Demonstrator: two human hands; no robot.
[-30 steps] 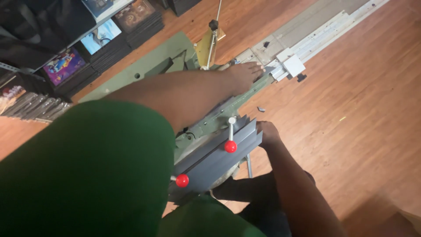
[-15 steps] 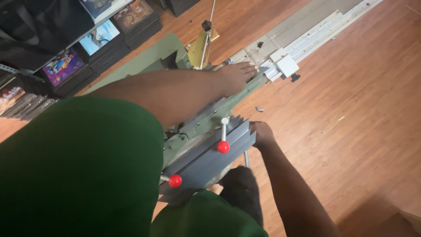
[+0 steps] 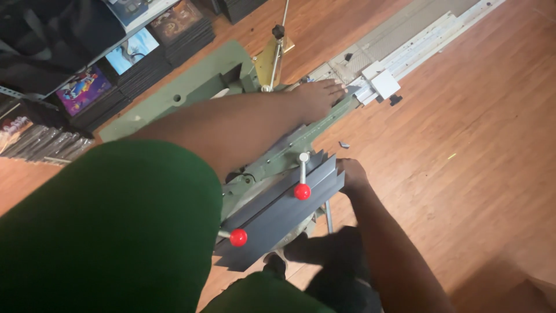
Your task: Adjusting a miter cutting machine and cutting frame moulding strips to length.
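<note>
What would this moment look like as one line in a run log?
left hand: flat on green machine bed | right hand: at end of grey metal strips | red-knobbed levers: untouched | floor: wood

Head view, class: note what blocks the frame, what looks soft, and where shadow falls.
Head view: the green sleeve fills the lower left, soft and close; the left hand on the green machine is fairly sharp; shadow darkens the wooden floor at lower right.
</note>
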